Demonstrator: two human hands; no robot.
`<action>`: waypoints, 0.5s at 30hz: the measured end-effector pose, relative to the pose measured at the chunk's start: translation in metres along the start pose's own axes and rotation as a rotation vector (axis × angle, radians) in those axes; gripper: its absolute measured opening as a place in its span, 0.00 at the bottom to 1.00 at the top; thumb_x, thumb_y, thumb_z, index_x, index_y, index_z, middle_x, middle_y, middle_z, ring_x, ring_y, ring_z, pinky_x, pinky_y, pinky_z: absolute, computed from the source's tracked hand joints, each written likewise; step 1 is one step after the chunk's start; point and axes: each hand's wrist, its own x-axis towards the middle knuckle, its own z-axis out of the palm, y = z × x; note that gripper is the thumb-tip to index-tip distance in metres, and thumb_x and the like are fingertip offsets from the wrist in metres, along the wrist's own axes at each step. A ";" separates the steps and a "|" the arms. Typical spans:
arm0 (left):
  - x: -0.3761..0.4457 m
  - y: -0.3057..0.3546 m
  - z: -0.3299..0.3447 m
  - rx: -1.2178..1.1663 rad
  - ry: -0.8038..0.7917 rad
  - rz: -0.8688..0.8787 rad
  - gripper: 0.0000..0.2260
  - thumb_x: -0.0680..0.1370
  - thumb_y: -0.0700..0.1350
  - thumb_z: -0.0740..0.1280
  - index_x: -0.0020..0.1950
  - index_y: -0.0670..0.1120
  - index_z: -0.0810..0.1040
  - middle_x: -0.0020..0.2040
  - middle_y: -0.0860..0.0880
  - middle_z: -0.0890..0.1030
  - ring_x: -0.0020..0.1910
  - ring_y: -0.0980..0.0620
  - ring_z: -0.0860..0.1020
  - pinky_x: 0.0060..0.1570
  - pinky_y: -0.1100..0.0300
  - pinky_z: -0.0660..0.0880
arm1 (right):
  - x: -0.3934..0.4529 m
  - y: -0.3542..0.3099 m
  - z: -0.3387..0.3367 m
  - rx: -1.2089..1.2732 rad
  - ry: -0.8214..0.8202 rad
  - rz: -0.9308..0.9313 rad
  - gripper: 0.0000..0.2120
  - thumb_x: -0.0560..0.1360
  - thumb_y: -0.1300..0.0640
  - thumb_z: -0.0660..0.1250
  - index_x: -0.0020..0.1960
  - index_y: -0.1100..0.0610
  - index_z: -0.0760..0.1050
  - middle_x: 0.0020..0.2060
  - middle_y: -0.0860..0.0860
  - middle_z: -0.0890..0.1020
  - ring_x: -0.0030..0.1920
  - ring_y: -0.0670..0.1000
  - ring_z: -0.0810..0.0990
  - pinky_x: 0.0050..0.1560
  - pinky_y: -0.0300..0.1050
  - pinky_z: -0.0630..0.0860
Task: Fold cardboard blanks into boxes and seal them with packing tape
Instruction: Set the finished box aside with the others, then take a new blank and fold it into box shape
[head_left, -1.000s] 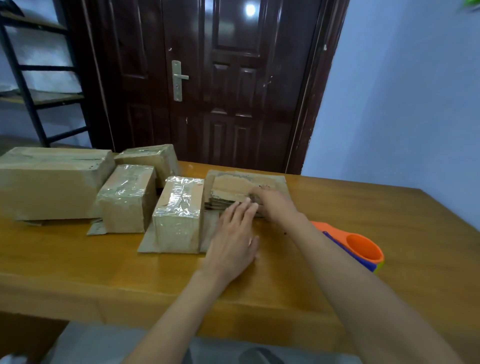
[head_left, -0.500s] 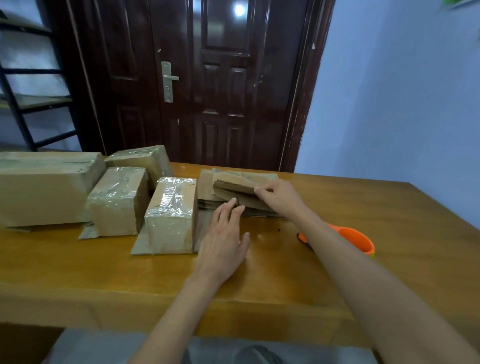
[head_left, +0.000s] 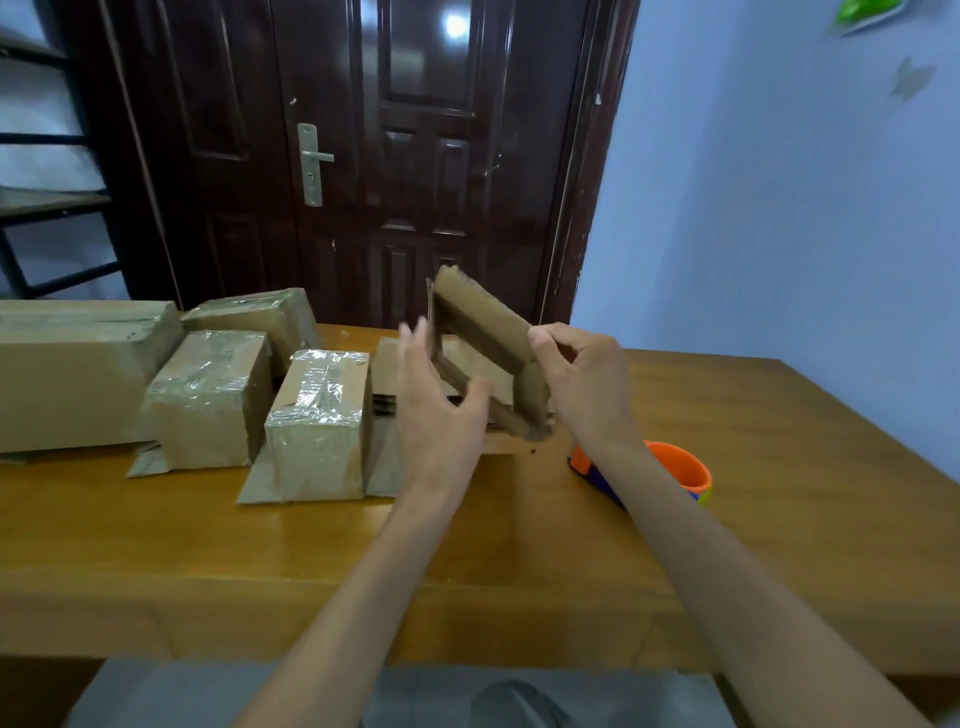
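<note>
A brown cardboard blank is raised above the wooden table, spread partly into a box shape with its opening facing me. My left hand holds its left and lower edge, thumb on the bottom panel. My right hand grips its right end. Under it lies a stack of flat blanks. An orange tape dispenser sits on the table behind my right forearm, partly hidden.
Three small taped boxes stand left of the stack, and a large carton at the far left. A dark door is behind the table. A metal shelf stands at the left.
My right hand lifted the top blank off the stack. My left hand rose from the table and took its left edge, and the blank has spread partly open.
</note>
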 end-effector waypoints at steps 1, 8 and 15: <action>0.005 0.008 -0.006 -0.030 0.030 0.068 0.33 0.82 0.44 0.69 0.83 0.60 0.58 0.83 0.57 0.60 0.81 0.59 0.60 0.79 0.51 0.62 | -0.002 -0.006 -0.005 0.086 -0.024 0.055 0.12 0.85 0.54 0.65 0.54 0.56 0.87 0.40 0.48 0.87 0.42 0.45 0.85 0.38 0.38 0.82; 0.051 0.028 -0.029 -0.266 -0.034 -0.053 0.17 0.75 0.39 0.61 0.61 0.47 0.82 0.59 0.53 0.84 0.62 0.55 0.82 0.67 0.47 0.78 | -0.029 -0.041 -0.025 0.431 -0.182 0.529 0.12 0.85 0.56 0.63 0.52 0.59 0.84 0.40 0.53 0.89 0.41 0.54 0.89 0.44 0.48 0.86; 0.039 0.003 -0.032 -0.348 -0.040 -0.172 0.16 0.69 0.40 0.61 0.53 0.44 0.81 0.56 0.44 0.85 0.56 0.44 0.82 0.55 0.46 0.81 | -0.056 -0.036 -0.031 0.268 -0.179 0.521 0.11 0.86 0.53 0.61 0.52 0.55 0.81 0.39 0.50 0.88 0.39 0.50 0.88 0.37 0.43 0.81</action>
